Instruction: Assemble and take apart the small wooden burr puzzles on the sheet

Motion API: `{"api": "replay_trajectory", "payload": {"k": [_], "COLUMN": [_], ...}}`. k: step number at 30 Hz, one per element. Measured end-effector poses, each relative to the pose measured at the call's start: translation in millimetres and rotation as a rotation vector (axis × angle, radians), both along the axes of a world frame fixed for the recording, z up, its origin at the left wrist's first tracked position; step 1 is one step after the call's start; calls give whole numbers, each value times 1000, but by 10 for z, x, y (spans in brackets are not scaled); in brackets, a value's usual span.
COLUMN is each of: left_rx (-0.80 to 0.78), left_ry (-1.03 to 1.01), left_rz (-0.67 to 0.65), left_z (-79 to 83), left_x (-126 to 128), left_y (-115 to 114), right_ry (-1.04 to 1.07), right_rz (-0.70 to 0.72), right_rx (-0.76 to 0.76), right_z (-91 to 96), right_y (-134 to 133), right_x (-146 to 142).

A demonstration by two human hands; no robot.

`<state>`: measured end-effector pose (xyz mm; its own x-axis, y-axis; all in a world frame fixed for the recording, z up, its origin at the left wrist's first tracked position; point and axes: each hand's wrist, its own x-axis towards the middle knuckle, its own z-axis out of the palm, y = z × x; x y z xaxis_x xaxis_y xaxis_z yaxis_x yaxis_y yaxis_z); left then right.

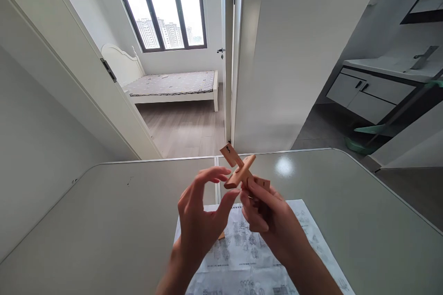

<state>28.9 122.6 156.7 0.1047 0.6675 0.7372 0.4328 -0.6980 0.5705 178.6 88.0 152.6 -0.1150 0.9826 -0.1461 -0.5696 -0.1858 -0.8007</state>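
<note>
Both hands are raised over the grey table [104, 212], holding a small wooden puzzle [241, 168] made of crossed notched bars. My right hand [266, 214] is closed around the puzzle's lower right bar. My left hand [202, 214] pinches the lower left end of a crossing bar between thumb and fingertips. One bar sticks up to the left with a dark mark on its end. A small wooden piece [221, 236] lies on the paper, mostly hidden behind my left hand.
A printed instruction sheet [308, 230] with diagrams lies on the table under my hands. Beyond the table's far edge, an open doorway leads to a bedroom with a bed [173, 85]. A bathroom cabinet [370, 94] and a green mop [367, 136] stand at the right.
</note>
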Motion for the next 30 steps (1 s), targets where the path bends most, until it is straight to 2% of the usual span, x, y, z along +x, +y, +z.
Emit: {"api": "replay_trajectory", "payload": {"k": [3,5,9,11,13,17,23,27,30], "left_rx": [-127,-250,-481,-575,-640,-663,-699,-683,-680], "left_ry": [-224,-258,-157,-134,-152,-207,-292,-371,-385], "left_rz": [-22,-68,-307,-451,-534,-507,-393,-405,-409], "left_z": [-13,11,82,89,70,4,-50,-64,-82], "left_x": [0,-11,-62,-83,-90,-62,65,112,111], "left_y": [26,52,78,76,73,69,15,-7,-8], "right_ry": [159,222,277,306,336,455,749,716,651], "right_rz": [112,190,364,415,447,508,546,606,588], "right_rx": [7,1,-27,-30,-59,-127,-72,-85,-112], "right_z": [2,8,-29,-83,-144,-192,-159,-217,-216], "right_y": [19,19,10,7,6,16,20,2,-9], "right_x": [26,26,17,14,9,-24,-39,10,31]}}
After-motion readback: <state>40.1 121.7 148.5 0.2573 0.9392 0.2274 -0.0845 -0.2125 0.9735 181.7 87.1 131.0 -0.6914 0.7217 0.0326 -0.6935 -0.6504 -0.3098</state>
